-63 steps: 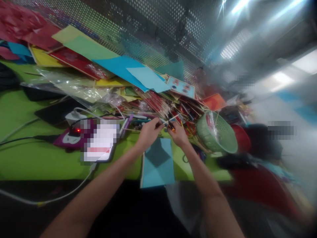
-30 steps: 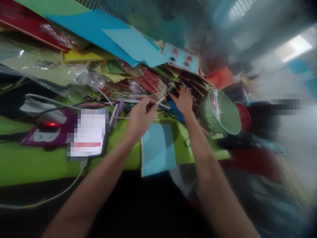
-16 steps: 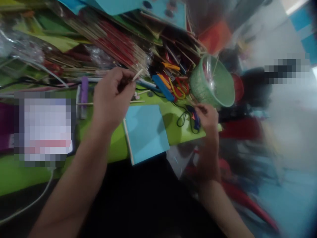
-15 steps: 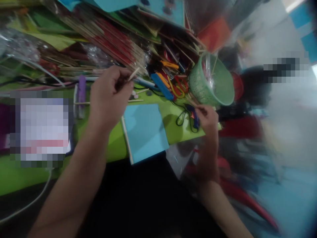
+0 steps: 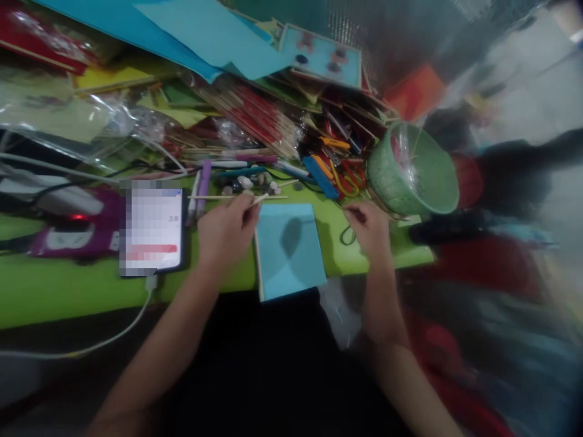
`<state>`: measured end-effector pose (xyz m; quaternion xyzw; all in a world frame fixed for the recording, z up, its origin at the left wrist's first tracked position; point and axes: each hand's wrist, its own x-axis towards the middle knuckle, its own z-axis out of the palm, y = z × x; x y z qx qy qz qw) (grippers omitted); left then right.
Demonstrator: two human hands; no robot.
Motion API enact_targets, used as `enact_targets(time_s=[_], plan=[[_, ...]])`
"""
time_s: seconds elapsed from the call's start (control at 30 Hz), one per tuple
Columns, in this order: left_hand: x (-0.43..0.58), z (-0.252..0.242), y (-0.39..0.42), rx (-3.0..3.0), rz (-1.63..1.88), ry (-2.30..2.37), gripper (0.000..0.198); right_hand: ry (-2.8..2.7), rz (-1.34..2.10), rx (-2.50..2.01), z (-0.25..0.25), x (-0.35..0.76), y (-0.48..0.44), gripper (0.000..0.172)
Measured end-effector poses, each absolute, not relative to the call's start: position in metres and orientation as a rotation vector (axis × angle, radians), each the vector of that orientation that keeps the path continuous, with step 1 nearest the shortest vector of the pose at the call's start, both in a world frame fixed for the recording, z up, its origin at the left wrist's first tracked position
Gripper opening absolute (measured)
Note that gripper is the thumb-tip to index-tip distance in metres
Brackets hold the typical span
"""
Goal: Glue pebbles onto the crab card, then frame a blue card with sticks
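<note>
My left hand (image 5: pixel 230 227) pinches a short, thin wooden stick (image 5: pixel 262 198) between thumb and fingers, just above the upper left corner of a light blue square card (image 5: pixel 291 261). A pale stick runs along the card's left edge. My right hand (image 5: pixel 368 224) hovers right of the card with thumb and fingers pinched together; whatever it holds, if anything, cannot be made out. A loop of dark cord (image 5: pixel 348 237) lies beside that hand. Behind the left hand, a long thin stick (image 5: pixel 209 197) rests on the green tabletop (image 5: pixel 228 279).
A green basket (image 5: pixel 412 173) stands at the right rear. Scissors (image 5: pixel 348 182), a blue cutter (image 5: pixel 321 176), small stones (image 5: pixel 246 182) and purple and white markers (image 5: pixel 203 182) lie behind the card. A plugged-in phone (image 5: pixel 157 230) and purple power strip (image 5: pixel 77 233) are leftward. Piled papers and sticks fill the back.
The view has swung left. My left hand has come down towards the card with the stick. My right hand has moved left, away from the basket and nearer the card.
</note>
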<state>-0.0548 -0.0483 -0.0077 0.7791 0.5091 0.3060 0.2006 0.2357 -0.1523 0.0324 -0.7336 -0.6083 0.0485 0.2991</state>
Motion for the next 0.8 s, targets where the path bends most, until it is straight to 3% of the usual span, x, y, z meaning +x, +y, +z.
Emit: enact_targets(time_s=[0.2, 0.37, 0.57, 0.8], plan=[[-0.060, -0.014, -0.069, 2.396, 0.735, 1.242, 0.022, -2.028, 0.262, -1.725, 0.028, 0.177, -0.084, 0.013], [-0.053, -0.009, -0.067, 2.443, 0.689, 1.276, 0.021, -2.072, 0.430, -1.525, 0.041, 0.148, -0.084, 0.019], [-0.038, 0.001, -0.067, 2.471, 0.594, 1.158, 0.017, -2.251, 0.154, -1.491, 0.042, 0.149, -0.103, 0.013], [-0.052, -0.006, -0.059, 2.374, 0.749, 1.187, 0.013, -2.136, 0.048, -1.606, 0.031, 0.182, -0.103, 0.015]])
